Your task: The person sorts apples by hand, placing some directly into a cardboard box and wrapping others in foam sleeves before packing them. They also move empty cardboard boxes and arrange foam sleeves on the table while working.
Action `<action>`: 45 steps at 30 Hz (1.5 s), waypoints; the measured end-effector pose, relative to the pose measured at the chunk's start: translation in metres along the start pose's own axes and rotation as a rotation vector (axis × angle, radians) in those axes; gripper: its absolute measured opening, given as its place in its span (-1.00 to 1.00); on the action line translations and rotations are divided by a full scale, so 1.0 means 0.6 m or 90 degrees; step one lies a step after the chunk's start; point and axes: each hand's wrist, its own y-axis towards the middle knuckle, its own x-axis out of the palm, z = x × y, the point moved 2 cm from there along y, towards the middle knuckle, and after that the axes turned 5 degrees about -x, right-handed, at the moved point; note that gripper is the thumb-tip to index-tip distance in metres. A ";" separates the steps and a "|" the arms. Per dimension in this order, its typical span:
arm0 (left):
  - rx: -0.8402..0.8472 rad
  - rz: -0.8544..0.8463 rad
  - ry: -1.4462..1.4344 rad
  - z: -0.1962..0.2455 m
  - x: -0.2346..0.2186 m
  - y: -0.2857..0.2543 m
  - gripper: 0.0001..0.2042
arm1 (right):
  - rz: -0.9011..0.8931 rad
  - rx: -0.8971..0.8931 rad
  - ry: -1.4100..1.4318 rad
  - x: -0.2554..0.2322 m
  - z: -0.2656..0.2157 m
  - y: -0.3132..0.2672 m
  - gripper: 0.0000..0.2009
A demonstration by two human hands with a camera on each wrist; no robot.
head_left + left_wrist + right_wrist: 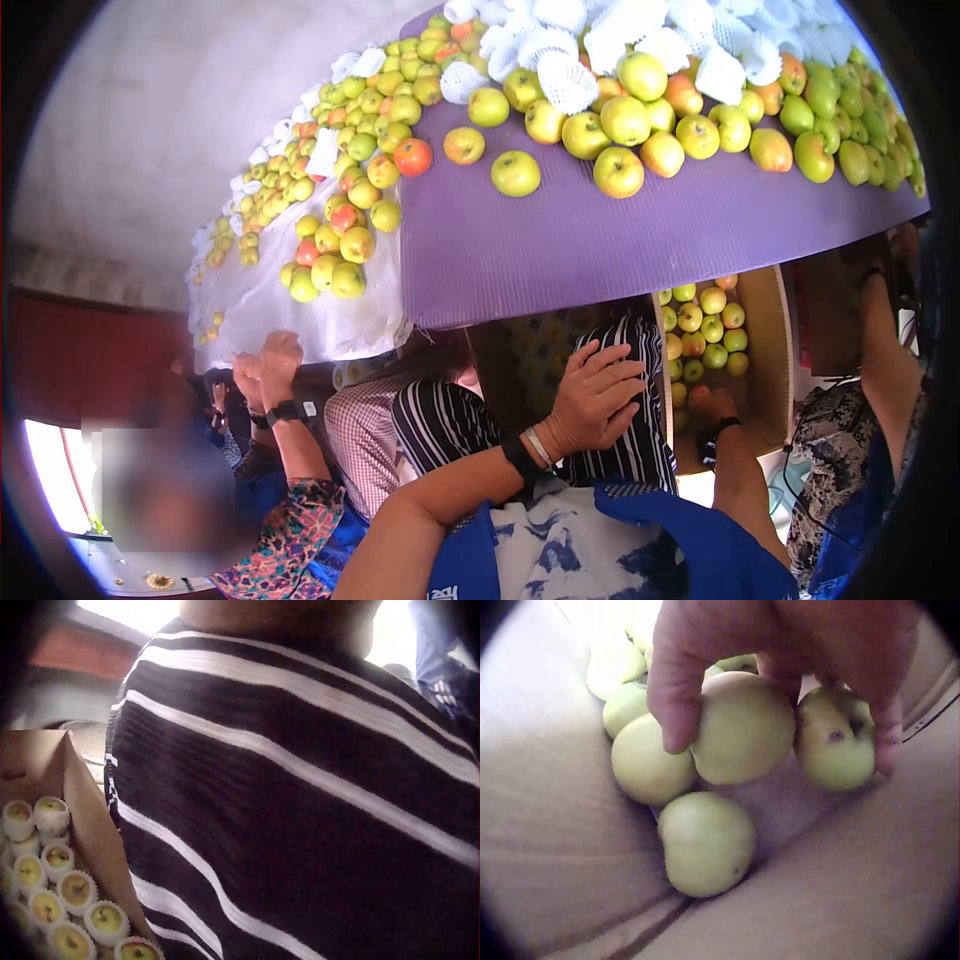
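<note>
Apples (744,727) under right hand (795,645), fingertips hidden

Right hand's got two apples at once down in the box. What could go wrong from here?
1. The right hand spans two apples, the big apple and the spotted apple; either may slip and bruise.
2. The left hand rests on someone's striped shirt, so it cannot help.

The left hand (597,395) is laid flat with straight, spread fingers, its forearm angled up from lower left, a dark band worn at the wrist. The right hand (780,667) is reached downward, thumb (676,697) and fingers curled in a grip.
</note>
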 end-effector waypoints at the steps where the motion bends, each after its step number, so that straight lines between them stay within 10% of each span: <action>1: 0.000 0.008 -0.001 0.001 0.001 -0.001 -0.79 | 0.014 -0.005 0.002 0.013 0.021 0.014 -0.38; 4: 0.020 0.028 -0.008 0.003 0.006 -0.009 -0.79 | 0.149 -0.109 0.116 0.000 0.049 0.025 -0.39; 7: 0.029 0.018 -0.043 0.004 0.002 -0.013 -0.78 | -0.089 -0.201 0.683 -0.081 -0.003 -0.127 -0.35; 12: -0.029 0.054 -0.335 -0.001 -0.018 -0.018 -0.74 | -0.082 -0.526 0.766 -0.188 -0.112 -0.305 -0.31; 16: -0.338 -0.056 -0.858 0.039 -0.043 -0.038 -0.57 | 0.010 -0.864 0.625 -0.238 -0.223 -0.457 -0.33; 19: -0.312 -0.168 -1.312 0.046 -0.048 -0.055 -0.53 | 0.120 -1.036 0.292 -0.231 -0.290 -0.484 -0.33; 24: -0.259 -0.047 -1.351 0.012 -0.111 -0.105 -0.59 | 0.297 -1.128 -0.063 -0.151 -0.412 -0.519 -0.34; 29: -0.373 0.157 -1.438 -0.083 -0.108 -0.199 -0.56 | 0.218 -1.150 -0.207 -0.096 -0.483 -0.529 -0.33; 33: -0.217 0.261 -1.388 -0.133 -0.165 -0.231 -0.59 | 0.120 -1.166 0.026 -0.078 -0.495 -0.505 -0.40; 45: -0.246 0.846 -1.012 -0.386 -0.298 -0.282 -0.75 | -0.090 -0.941 0.323 -0.003 -0.474 -0.343 -0.74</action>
